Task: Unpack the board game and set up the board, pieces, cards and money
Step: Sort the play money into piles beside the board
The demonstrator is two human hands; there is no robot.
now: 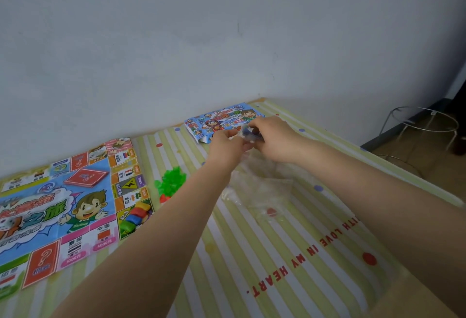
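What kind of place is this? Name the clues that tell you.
Probably a room at home: a table against a plain wall, covered with a striped tablecloth, a board game spread on it, and a wire stand on the floor.

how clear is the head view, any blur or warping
Head view: soft, even light, no glare; the hands and the small bag they pinch are blurred; wide-angle warping bends the table edge and board; faint shadows only.

A single head-worn view is given, aimed forward and down across the striped table (290, 242) toward the wall (201, 40) at 12 o'clock. Both forearms are seen close, entering from 6 o'clock; the board (58, 206) is cut off at 9 o'clock.
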